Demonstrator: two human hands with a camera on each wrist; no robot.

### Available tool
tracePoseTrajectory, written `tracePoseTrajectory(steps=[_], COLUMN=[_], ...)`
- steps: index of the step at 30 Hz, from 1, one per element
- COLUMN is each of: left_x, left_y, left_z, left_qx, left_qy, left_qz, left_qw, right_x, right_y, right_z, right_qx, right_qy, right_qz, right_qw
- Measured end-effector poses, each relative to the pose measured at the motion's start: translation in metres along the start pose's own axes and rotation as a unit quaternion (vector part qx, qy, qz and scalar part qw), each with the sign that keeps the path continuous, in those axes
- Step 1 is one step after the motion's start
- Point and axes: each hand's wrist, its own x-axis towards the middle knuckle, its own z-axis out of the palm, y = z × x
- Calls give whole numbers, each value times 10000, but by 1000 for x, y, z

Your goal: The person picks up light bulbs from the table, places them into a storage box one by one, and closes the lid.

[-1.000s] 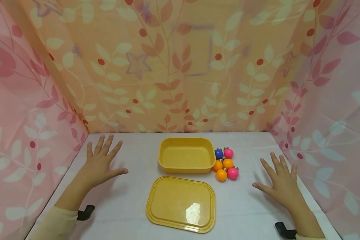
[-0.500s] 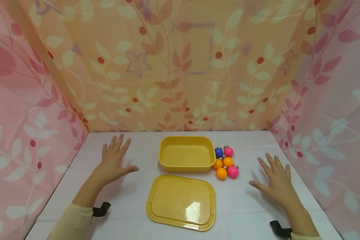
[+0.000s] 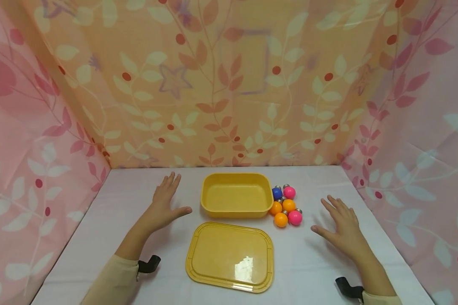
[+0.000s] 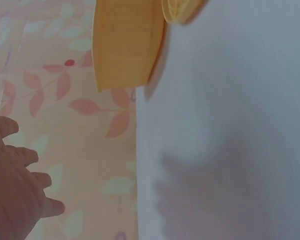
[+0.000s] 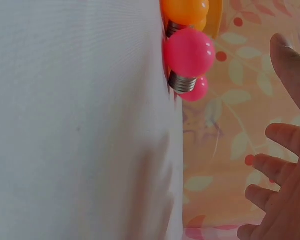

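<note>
A yellow plastic box stands uncovered at the back middle of the table, with nothing inside. Its flat yellow lid lies in front of it, slightly turned. Small light bulbs huddle against the box's right side: a blue bulb, several orange bulbs and two pink bulbs; the right wrist view shows the metal screw base of a pink bulb. My left hand, fingers spread, hovers left of the box and touches nothing. Right of the bulbs hovers my right hand, also holding nothing.
White cloth covers the table. A patterned orange curtain rises at the back edge, and pink patterned curtains close off both sides. Each wrist carries a black camera mount.
My left hand has moved right, closer to the box. My right hand has drifted slightly left toward the bulbs. The box, lid and bulbs stay where they were.
</note>
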Motion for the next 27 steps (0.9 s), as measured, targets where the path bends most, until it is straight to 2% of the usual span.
tracePoseTrajectory(steps=[7, 16, 27], left_x=[11, 24, 30], left_y=[14, 26, 31], left_z=[14, 31, 56], left_qx=[-723, -1412, -1712], left_qy=[-120, -70, -106], left_qz=[-284, -425, -738], left_qw=[9969, 9890, 9824], right_x=[5, 11, 21], right_y=[-8, -13, -20], right_z=[2, 6, 11], right_qx=[460, 646, 1184], right_qy=[-252, -487, -889], right_qz=[327, 775, 1399], right_qw=[9981, 9937, 9790])
